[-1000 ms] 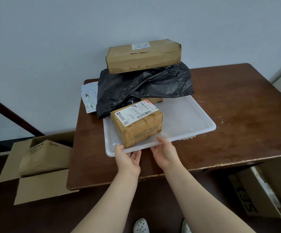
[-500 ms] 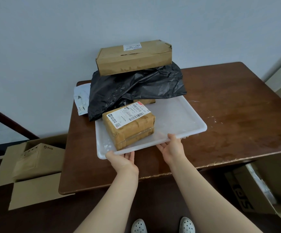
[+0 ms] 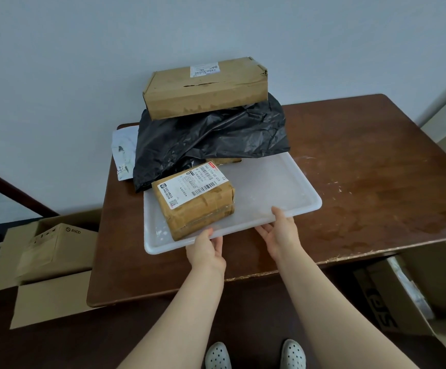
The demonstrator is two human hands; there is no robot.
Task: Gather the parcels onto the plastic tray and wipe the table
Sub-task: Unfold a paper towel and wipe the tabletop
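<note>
A white plastic tray [image 3: 275,187] lies on the brown table [image 3: 363,169]. A taped brown parcel [image 3: 197,206] with a label sits on the tray's left part. Behind it a black plastic-wrapped parcel [image 3: 211,137] overhangs the tray's far edge, and a long cardboard box [image 3: 205,89] rests on top of it. A small brown parcel [image 3: 224,161] peeks out under the black one. A white mailer [image 3: 123,153] lies at the table's far left, partly hidden. My left hand [image 3: 205,249] and my right hand [image 3: 280,230] both grip the tray's near rim.
Open cardboard boxes [image 3: 48,251] stand on the floor to the left, and another box [image 3: 408,294] sits under the table's right end. The wall runs close behind the table. Scuffs mark the table's front edge [image 3: 269,274].
My right hand has slid rightward along the tray's near rim, widening the gap between my hands. The tray and parcels keep their arrangement.
</note>
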